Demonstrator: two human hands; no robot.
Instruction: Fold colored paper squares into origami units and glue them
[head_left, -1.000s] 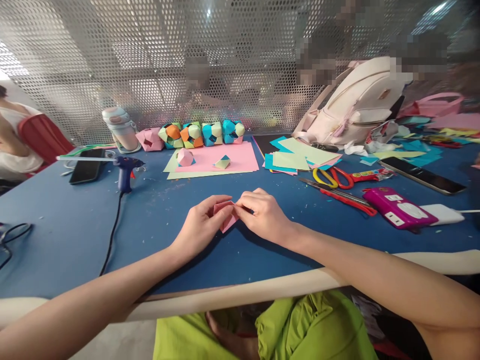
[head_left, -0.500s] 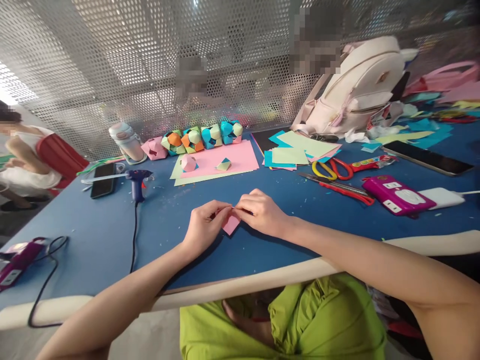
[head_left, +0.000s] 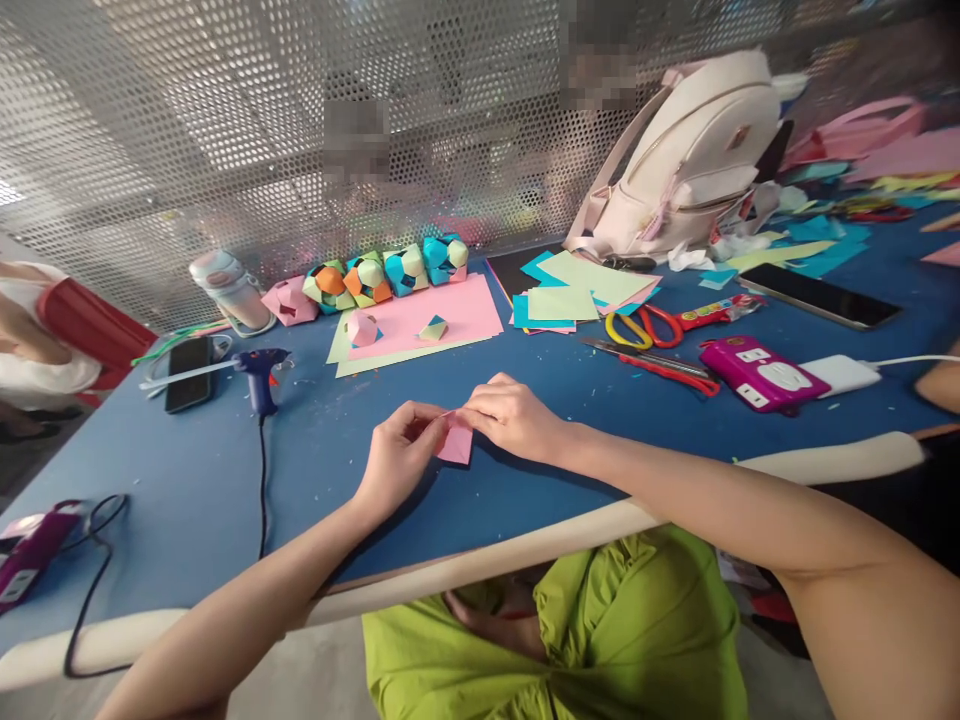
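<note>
Between my two hands, just above the blue table, is a small square of pink paper (head_left: 456, 445) with faint crease lines. My left hand (head_left: 401, 450) pinches its left side between thumb and fingers. The fingertips of my right hand (head_left: 512, 415) close on its upper right corner and hide that part. Beyond my hands a folded pink paper piece (head_left: 363, 328) and a smaller pale green and blue one (head_left: 433, 327) rest on a pink sheet (head_left: 469, 300). Behind them stands a row of folded paper balls (head_left: 366, 277) in several colours.
A blue glue gun (head_left: 261, 378) stands left, its cord trailing to the table edge. Behind it are a phone (head_left: 189, 375) and a bottle (head_left: 231, 290). Rightward lie scissors (head_left: 645, 328), a cutter (head_left: 664, 365), a purple power strip (head_left: 763, 375) and a phone (head_left: 819, 294). A backpack (head_left: 694, 160) stands behind.
The pink paper has turned in my fingers and now shows as a fuller square, less diamond-shaped. Both hands keep their pinch. The view has shifted slightly, and part of another person's arm shows at right.
</note>
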